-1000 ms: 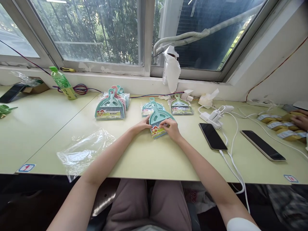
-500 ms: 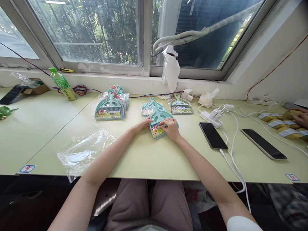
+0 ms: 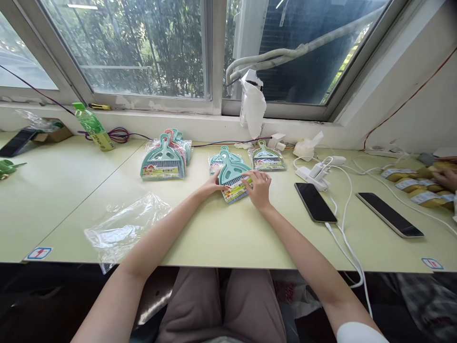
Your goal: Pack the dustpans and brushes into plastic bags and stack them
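Note:
A teal dustpan and brush set (image 3: 233,177) with a printed label is held tilted above the table between my two hands. My left hand (image 3: 212,186) grips its left edge, fingers partly behind it. At its right edge is my right hand (image 3: 260,187), thumb and fingers closed on the side by the label. Just behind lies another teal dustpan set (image 3: 217,161), partly covered by the held one. A green dustpan set (image 3: 267,157) in clear wrap is to its right. Several wrapped dustpan sets (image 3: 162,159), teal and pink, are stacked to the left.
A crumpled clear plastic bag (image 3: 124,226) lies by my left forearm. On the right are a charging phone (image 3: 315,202), a second phone (image 3: 389,214), and a power strip (image 3: 314,176) with white cables. A green bottle (image 3: 93,127) leans at the back left. Another person's hand (image 3: 446,178) touches yellow packets.
The held dustpan set has turned, showing more of its label. My right hand has shifted from the front of the label to the right edge.

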{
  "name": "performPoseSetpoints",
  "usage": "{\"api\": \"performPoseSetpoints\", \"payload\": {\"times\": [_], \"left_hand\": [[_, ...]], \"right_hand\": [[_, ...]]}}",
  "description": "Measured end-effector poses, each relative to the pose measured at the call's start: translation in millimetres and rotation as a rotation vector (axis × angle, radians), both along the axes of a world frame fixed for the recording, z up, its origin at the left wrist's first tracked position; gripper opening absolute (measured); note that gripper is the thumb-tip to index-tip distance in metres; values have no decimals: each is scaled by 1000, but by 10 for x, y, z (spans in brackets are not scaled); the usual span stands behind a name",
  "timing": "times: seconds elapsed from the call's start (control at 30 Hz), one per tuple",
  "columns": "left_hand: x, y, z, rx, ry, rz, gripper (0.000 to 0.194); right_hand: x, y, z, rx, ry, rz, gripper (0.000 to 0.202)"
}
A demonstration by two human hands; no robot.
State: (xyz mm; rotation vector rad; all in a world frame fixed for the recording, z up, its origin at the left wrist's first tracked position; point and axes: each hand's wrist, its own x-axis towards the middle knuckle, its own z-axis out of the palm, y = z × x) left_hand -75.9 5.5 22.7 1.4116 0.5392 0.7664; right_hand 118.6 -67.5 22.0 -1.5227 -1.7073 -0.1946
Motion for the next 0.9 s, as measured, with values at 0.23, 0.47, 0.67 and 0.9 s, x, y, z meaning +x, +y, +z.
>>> {"api": "performPoseSetpoints", "payload": {"times": [0.23,0.47,0.67,0.9], "left_hand": [[-11,24,-15,-13,-99,103,99],[5,-6,-2,-44,-92,112,97],[4,12,-19,-44,-80,128,91],[6,35,-40,-30,-86,132,94]], "right_hand": [[158,104,-122,-58,695,-189,49],[11,111,-198,-405,1454,325,23],[-80,57,-95,-421,1579,287,10],[-91,44,-42,-438,1616,245,9]]}}
